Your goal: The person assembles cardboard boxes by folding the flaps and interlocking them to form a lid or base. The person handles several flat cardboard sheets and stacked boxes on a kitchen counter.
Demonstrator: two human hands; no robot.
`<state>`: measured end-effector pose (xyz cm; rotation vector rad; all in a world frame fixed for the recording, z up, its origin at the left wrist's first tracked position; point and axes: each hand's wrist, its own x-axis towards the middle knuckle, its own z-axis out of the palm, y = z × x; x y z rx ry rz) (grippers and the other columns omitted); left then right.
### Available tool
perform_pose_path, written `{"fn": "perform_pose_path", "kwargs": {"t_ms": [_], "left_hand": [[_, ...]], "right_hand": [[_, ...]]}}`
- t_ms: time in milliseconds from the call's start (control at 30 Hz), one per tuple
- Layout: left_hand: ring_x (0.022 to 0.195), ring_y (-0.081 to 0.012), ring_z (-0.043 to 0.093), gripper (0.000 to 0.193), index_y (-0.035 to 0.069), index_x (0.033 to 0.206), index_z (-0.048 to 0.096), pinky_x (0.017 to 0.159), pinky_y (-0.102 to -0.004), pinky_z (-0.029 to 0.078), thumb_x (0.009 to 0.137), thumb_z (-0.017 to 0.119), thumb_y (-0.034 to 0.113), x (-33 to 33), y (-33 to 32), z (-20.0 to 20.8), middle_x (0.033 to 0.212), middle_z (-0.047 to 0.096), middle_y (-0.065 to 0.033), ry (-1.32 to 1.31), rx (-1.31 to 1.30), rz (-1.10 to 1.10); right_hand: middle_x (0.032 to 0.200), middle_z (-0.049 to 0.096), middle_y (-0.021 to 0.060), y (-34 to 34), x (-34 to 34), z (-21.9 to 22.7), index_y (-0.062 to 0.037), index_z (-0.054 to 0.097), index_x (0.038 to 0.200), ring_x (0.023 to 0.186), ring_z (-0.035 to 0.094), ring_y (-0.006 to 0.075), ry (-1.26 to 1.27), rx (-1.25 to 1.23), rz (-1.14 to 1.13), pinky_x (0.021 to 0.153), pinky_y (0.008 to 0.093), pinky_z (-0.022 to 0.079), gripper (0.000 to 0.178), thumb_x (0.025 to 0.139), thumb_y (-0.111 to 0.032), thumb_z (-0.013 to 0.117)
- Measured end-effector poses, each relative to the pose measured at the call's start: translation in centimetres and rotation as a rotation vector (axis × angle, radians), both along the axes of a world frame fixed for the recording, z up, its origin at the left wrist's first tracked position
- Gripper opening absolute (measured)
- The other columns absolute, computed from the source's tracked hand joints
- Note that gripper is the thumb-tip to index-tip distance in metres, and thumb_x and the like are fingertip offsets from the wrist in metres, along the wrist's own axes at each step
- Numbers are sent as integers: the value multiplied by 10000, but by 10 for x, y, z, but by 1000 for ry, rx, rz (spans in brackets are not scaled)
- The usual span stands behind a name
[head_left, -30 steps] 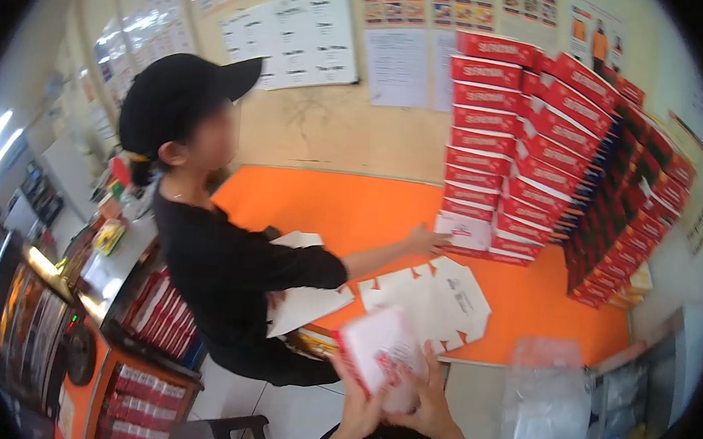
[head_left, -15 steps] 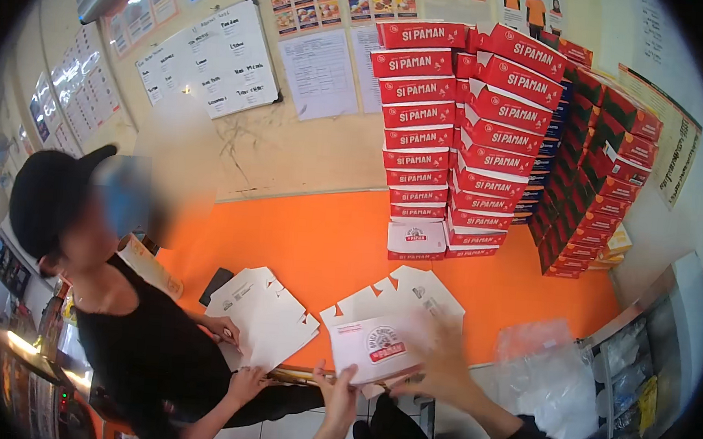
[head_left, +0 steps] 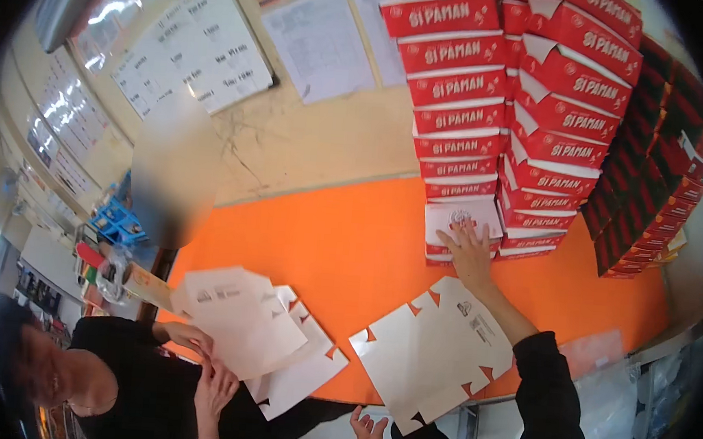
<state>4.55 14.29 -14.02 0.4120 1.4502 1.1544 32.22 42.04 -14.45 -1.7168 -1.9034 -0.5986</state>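
My right hand [head_left: 471, 260] reaches far forward, fingers spread on the white top of a small folded carton box [head_left: 494, 217]. That box sits at the foot of a tall stack of red-and-white boxes [head_left: 458, 100]. Low in the view, my left hand [head_left: 367, 434] is empty with its fingers apart, just below the table edge. Between my hands lies a flat white carton blank [head_left: 432, 351] with notched edges, its near corner jutting over the edge.
At left, a person in black [head_left: 136, 384] has both hands [head_left: 214, 373] beside more flat carton blanks [head_left: 239, 318]. The orange table [head_left: 302, 224] meets a wall with a whiteboard [head_left: 196, 50]. Darker boxes [head_left: 656, 175] are piled at right; clear plastic bags [head_left: 603, 351] lie nearer.
The folded box from between my hands is now at the stack's foot under my right hand. My left hand has let go. The person at left leans lower, and the view has shifted.
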Motion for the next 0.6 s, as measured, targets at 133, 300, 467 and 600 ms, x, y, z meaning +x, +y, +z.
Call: {"fn": "perform_pose_path", "kwargs": {"t_ms": [133, 300, 467, 600], "left_hand": [[1268, -322, 265, 852, 200, 1402, 67, 996, -535, 216, 787, 657, 222, -9, -20, -56, 1366, 307, -183, -44, -428, -136], [1086, -302, 480, 661, 140, 1359, 187, 950, -444, 345, 828, 580, 100, 8, -6, -101, 1247, 404, -169, -341, -384, -171], [1083, -304, 468, 661, 99, 1360, 185, 941, -438, 358, 832, 583, 102, 7, 2, -84, 1256, 365, -209, 30, -312, -73], [1151, -279, 417, 650, 52, 1349, 270, 965, -390, 344, 810, 625, 122, -23, -11, -66, 1277, 393, -177, 446, 176, 3]], "right_hand": [[899, 625, 106, -84, -73, 24, -92, 635, 981, 929, 584, 311, 196, -981, 514, 831, 421, 458, 278, 716, -172, 627], [1108, 475, 82, -199, -76, -40, -169, 632, 993, 1118, 470, 278, -148, -1224, 986, 845, 414, 449, 362, 667, -297, 722], [1005, 578, 119, -162, -53, -71, -104, 644, 985, 937, 573, 276, 321, -1479, 1070, 763, 379, 463, 257, 749, -205, 638], [861, 647, 135, -157, -77, -6, -91, 646, 984, 812, 620, 287, 251, -1208, 763, 733, 382, 475, 234, 775, -173, 582]]}}
